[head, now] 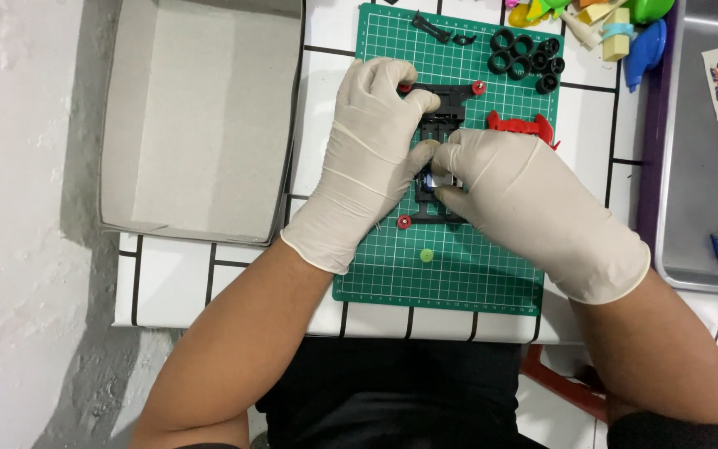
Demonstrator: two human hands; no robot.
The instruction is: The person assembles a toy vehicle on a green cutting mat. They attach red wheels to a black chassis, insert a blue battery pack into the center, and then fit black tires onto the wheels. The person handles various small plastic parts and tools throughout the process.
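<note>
On the green cutting mat (459,274), near its middle, lies a black toy-car chassis (442,104), its long axis running up and down the view, away from the person toward the far edge of the mat. One end, carrying small red rollers at its corners, points to the far side; the near end shows another red roller (403,222) just beside the left wrist. Which end is the front cannot be told. Both hands wear pale gloves. The left hand (371,154) lies along the chassis's left flank with its fingers curled over the far part of the frame, thumb and forefinger pinched closed on the black plastic. The right hand (525,195) comes from the other side, its fingertips bent down and closed on a small bluish part at the chassis's middle, so the frame sits between the two sets of fingers and is largely hidden beneath them. A red bumper-shaped piece (521,126) lies just beyond the right knuckles. Black tyres (525,54) cluster at the mat's far right corner, and a small yellow-green gear (426,255) rests on the mat nearer the person. An open grey cardboard box (201,116) stands to the left.
</note>
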